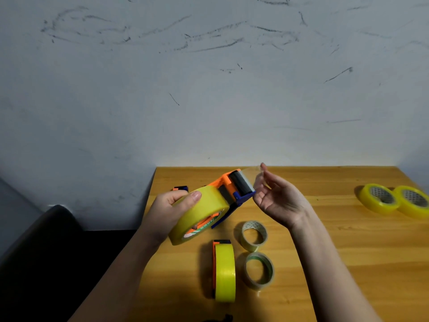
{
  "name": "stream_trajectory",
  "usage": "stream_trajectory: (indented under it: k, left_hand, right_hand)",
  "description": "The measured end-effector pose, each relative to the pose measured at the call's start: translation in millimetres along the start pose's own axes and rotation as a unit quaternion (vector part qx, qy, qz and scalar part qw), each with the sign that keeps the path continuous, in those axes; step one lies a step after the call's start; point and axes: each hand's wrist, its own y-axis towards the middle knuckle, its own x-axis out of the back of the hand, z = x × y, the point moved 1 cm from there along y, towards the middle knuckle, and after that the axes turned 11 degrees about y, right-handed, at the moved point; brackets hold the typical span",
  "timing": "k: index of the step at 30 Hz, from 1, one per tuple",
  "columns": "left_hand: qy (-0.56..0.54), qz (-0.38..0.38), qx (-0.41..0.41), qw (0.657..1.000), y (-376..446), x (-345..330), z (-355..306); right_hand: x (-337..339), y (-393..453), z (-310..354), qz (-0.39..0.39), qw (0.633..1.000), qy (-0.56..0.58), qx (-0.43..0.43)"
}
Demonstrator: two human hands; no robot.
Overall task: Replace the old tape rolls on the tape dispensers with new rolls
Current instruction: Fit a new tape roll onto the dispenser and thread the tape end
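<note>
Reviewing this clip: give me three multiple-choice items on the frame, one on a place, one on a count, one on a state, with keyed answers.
1. Where do the two full yellow rolls lie?
A. at the table's far right
B. on the chair
C. stacked on a dispenser

2. How many nearly used-up rolls lie near the table's middle?
A. none
B. two
C. five

3. What is the left hand doing?
A. resting flat on the table
B. hanging idle
C. gripping the held dispenser by its yellow roll

Answers:
1 A, they lie flat, side by side, near the right edge.
2 B, one thin roll and another lie beside the second dispenser.
3 C, thumb and fingers curl round the roll, lifted off the table.
</note>
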Motion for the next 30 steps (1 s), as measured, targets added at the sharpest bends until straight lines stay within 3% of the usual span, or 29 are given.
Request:
stream_trajectory:
  k: [12,20,25,30]
  left_hand:
    - [0.022,0.005,-0.017,1.000,6,1,3]
    - [0.030,0.010,-0.007,0.999,7,0,2]
    - [0.026,0.013,-0.002,1.000,7,-2,1]
    - [0.019,0.009,-0.004,1.000,6,-4,-1]
  right_hand:
    - [0,-6,9,-0.052,0.968,-0.235,0.069]
    - [8,-4,8,-0.057,0.983,-0.172,0.039]
    - [11,1,6,0.006,0.996,-0.079,-0.031]
    - [12,2,3,0.003,1.000,-0.016,-0.025]
